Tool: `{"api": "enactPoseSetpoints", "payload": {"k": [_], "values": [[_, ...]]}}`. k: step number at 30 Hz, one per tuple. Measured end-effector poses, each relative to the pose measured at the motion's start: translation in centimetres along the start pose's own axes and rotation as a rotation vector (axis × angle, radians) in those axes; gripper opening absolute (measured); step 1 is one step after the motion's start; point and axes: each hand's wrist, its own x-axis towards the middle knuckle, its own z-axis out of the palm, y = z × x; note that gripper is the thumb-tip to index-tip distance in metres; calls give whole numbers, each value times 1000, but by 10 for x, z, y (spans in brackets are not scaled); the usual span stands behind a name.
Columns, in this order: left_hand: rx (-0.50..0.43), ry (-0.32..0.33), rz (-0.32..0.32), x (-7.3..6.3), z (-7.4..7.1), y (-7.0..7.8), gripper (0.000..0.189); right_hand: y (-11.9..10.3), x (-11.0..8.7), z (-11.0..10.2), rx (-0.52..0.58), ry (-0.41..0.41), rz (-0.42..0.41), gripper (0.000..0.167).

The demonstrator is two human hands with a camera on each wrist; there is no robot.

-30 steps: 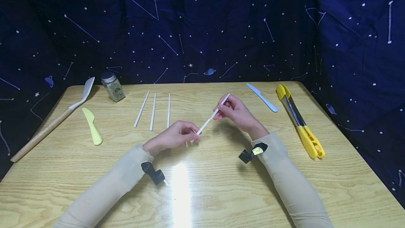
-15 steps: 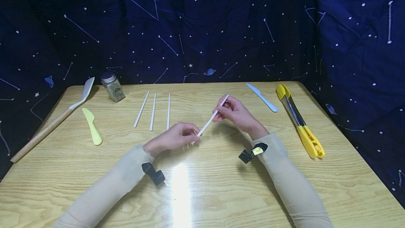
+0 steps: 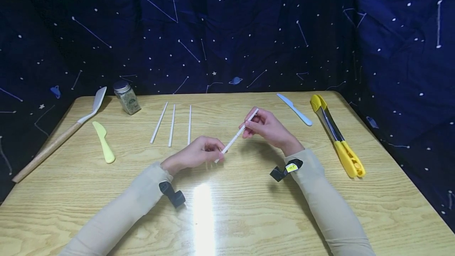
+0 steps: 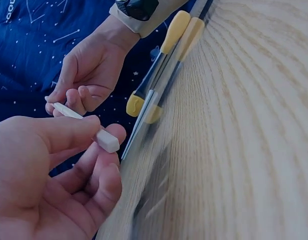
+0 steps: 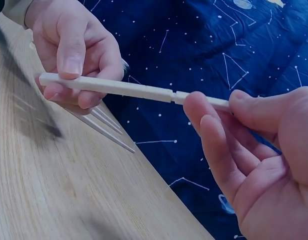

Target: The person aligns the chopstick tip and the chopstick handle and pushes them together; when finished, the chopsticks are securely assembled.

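Observation:
Both hands hold one slim white chopstick point(image 3: 232, 142) between them, slanting over the table. It is made of two lengths end to end, with a narrow notch at the joint in the right wrist view. My left hand point(image 3: 200, 151) pinches the lower length point(image 5: 118, 89) near its blunt end, thumb on top. The upper length point(image 5: 219, 102) is pinched between thumb and fingers of my right hand point(image 3: 263, 125). In the left wrist view the squared end point(image 4: 108, 141) pokes out past the left fingertips. Three similar white sticks point(image 3: 172, 125) lie left of the hands.
At the left are a yellow-green spreader knife point(image 3: 103, 141), a wooden-handled spatula point(image 3: 57, 145) and a lidded seasoning jar point(image 3: 128, 98). A blue knife point(image 3: 294, 109) and yellow-handled tongs point(image 3: 337, 137) lie to the right. A dark starry cloth point(image 3: 227, 31) hangs behind the table point(image 3: 249, 208).
The two lengths have come closer at the joint and line up straighter. My right hand has turned slightly and shifted a little down and right; the left hand has hardly moved.

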Motion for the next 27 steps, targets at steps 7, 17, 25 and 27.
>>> {"api": "enactPoseSetpoints", "payload": {"k": [7, 17, 25, 27], "values": [[5, 18, -22, 0, 0, 3, 16, 0, -1, -3, 62, -38, -10, 13], [1, 27, -27, -2, 0, 4, 17, 4, 0, -2, 64, -12, 30, 17], [13, 90, -19, -1, 3, 1, 16, 5, 0, -2, 4, 4, 32, 6], [17, 113, -15, -1, 4, 1, 16, 5, 1, -1, -8, 3, 34, 7]]}}
